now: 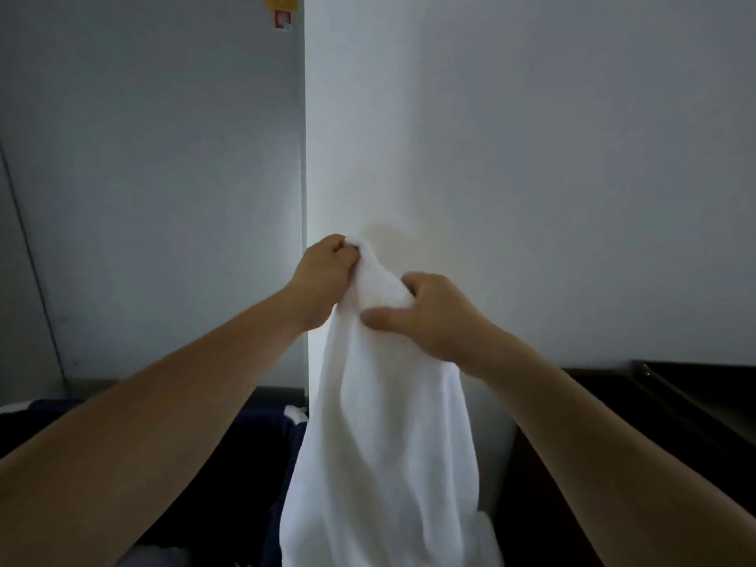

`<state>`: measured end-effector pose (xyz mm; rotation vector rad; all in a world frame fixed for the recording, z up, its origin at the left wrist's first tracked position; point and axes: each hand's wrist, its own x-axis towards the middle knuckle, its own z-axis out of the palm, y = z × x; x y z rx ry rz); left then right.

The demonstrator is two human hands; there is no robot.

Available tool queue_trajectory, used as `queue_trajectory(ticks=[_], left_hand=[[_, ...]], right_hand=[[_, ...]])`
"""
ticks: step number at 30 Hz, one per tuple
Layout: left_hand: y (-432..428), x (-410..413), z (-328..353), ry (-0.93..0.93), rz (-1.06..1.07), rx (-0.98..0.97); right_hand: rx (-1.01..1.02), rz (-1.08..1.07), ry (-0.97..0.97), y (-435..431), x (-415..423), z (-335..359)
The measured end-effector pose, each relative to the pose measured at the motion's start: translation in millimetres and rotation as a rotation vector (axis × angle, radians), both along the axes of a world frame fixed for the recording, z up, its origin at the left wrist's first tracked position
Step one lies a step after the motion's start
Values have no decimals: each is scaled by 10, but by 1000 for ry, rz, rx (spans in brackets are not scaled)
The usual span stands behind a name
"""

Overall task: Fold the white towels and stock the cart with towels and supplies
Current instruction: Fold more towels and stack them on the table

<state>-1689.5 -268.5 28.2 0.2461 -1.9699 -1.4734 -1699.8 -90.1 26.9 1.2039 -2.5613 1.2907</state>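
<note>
A white towel hangs in front of me, bunched at its top and falling in loose folds past the bottom of the view. My left hand pinches the towel's upper tip with curled fingers. Just to the right and a little lower, my right hand grips the bunched cloth, thumb across the front. Both arms are stretched forward toward a white wall corner. The towel's lower end is out of view.
A white wall corner stands straight ahead. A dark blue bin or cart with white cloth in it sits low on the left. Dark furniture runs along the right. A small sticker is high on the left wall.
</note>
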Motion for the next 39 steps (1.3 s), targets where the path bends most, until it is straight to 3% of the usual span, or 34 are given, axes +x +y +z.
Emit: queue_trajectory(ticks=[3, 5, 7, 9, 11, 15, 20, 23, 25, 28, 31, 33, 36, 39], left_hand=[[52, -36, 86, 53, -12, 38], [37, -32, 100, 46, -22, -2], [51, 22, 20, -28, -55, -124], [99, 59, -87, -78, -120, -162], [154, 87, -144, -86, -145, -138], [212, 111, -117, -33, -126, -69], [226, 191, -129, -18, -89, -310], [183, 241, -174, 9, -8, -521], [180, 295, -176, 55, 15, -558], [184, 369, -129, 102, 26, -562], [174, 415, -138, 37, -1, -683], [176, 433, -191, 7, -26, -729], [215, 491, -242, 23, -32, -696], [248, 563, -167, 91, 36, -659]], right_hand=[[-444, -78, 194, 54, 136, 205], [-315, -10, 101, 83, 133, 54], [52, 73, -86, 97, 42, -295], [148, 122, -237, 140, -113, -600], [14, 150, -324, 180, -231, -741], [-344, -5, -423, 177, -273, -762], [-452, 134, -554, 176, -178, -733], [-554, 317, -857, 189, -123, -695], [-600, 380, -1001, 151, -125, -694], [-459, 350, -909, 70, -108, -718], [-225, 332, -582, -19, -38, -682], [-243, 166, -413, -119, -51, -643], [-310, 30, -385, -219, -127, -652], [-132, -29, -345, -230, -212, -873]])
